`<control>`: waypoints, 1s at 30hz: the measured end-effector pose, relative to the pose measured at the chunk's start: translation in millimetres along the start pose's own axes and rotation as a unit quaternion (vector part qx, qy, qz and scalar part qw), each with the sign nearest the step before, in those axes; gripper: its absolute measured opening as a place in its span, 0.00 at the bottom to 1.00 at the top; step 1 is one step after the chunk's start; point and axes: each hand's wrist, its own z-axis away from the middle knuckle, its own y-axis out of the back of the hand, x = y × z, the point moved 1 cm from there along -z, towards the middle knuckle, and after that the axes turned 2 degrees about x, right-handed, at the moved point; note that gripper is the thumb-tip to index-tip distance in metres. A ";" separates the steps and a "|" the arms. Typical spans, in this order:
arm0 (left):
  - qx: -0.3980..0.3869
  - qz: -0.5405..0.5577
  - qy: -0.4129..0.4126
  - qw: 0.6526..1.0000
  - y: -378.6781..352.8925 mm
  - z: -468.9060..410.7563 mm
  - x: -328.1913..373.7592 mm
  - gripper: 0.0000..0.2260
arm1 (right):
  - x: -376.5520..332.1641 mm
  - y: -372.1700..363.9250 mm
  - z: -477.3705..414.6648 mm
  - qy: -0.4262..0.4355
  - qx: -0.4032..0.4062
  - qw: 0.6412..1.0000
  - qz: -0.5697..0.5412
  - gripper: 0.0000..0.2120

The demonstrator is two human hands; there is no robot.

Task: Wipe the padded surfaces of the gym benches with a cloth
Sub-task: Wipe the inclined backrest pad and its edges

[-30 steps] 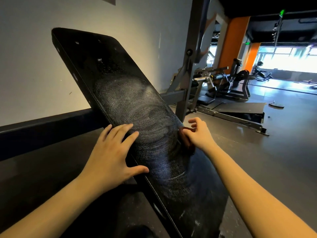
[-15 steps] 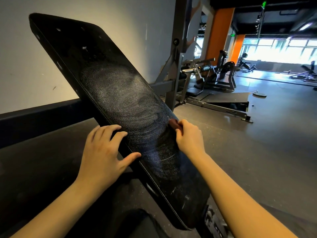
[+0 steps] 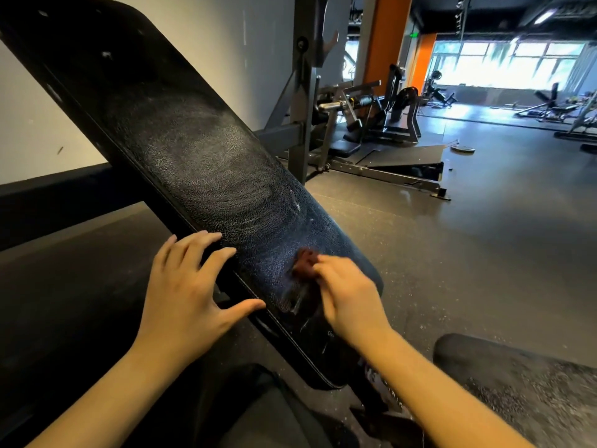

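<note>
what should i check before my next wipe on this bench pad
1. Cloth gripped: ok. The right hand holds the dark cloth in its fingertips.
2. Cloth on the surface: ok. It touches the lower part of the bench pad.
3. Pad steadied: ok. The left hand rests spread on the pad's left edge.
4. Middle of the pad clean: not ok. Pale swirl marks show there.
5. Top end of the pad clean: cannot tell. It is too dark and partly out of frame.
</note>
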 end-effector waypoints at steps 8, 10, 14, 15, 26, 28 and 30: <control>0.000 0.004 0.018 1.000 -2.6 0.3 1.9 0.37 | 35.8 -3.9 -37.5 -0.266 0.030 0.963 -0.037 0.04; 0.002 0.006 0.017 1.000 -3.0 1.5 1.8 0.37 | -16.4 5.3 -5.9 -0.177 0.042 0.980 -0.076 0.07; 0.009 0.012 0.013 1.000 -3.0 3.3 3.5 0.37 | -64.4 34.6 62.6 0.027 0.016 0.990 -0.136 0.10; 0.010 0.014 0.012 1.000 -3.0 3.8 3.9 0.37 | -56.1 36.4 68.9 0.058 0.012 0.991 -0.118 0.11; -0.019 0.008 0.025 0.999 0.2 5.0 9.1 0.38 | 47.1 39.7 19.1 -0.452 0.017 0.782 -0.429 0.11; -0.015 0.023 0.019 0.999 3.2 -0.3 20.8 0.35 | 33.6 48.5 19.4 -0.468 0.003 0.708 -0.529 0.13; -0.022 0.068 -0.009 0.997 2.9 -7.9 40.0 0.32 | 18.7 56.5 18.1 -0.450 -0.014 0.673 -0.586 0.16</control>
